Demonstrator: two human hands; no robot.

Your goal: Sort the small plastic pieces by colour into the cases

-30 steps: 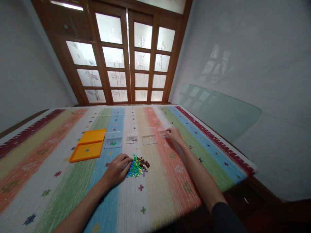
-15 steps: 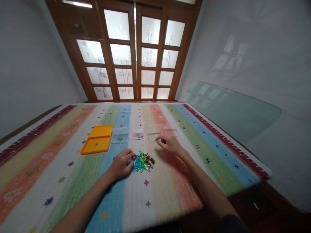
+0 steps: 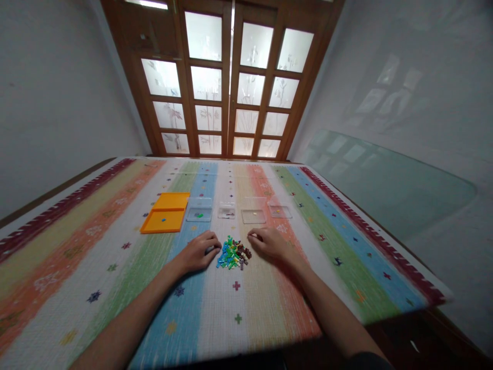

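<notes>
A loose pile of small toy building bricks (image 3: 233,254), blue, green, brown and a few pale ones, lies on the striped cloth. My left hand (image 3: 200,251) rests at the pile's left edge, its fingers curled and their tips by the blue bricks; anything inside is hidden. On the other side, my right hand (image 3: 271,242) hovers just beyond the upper right of the pile. Its thumb and forefinger are close together, and whatever they may hold is too small to see. A clear box (image 3: 253,222) with one cream piece (image 3: 254,214) sits just beyond that hand.
Further left in the row stand an orange open case (image 3: 169,203) with a blue brick (image 3: 164,220), a clear box (image 3: 198,221) with green bricks, and a small clear box (image 3: 226,216) with dark bits. A clear box (image 3: 281,216) with yellow pieces is at the right.
My right hand has drawn back from the clear box toward the pile, so the cream piece in it shows fully. The left hand stays beside the pile. The view has shifted slightly.
</notes>
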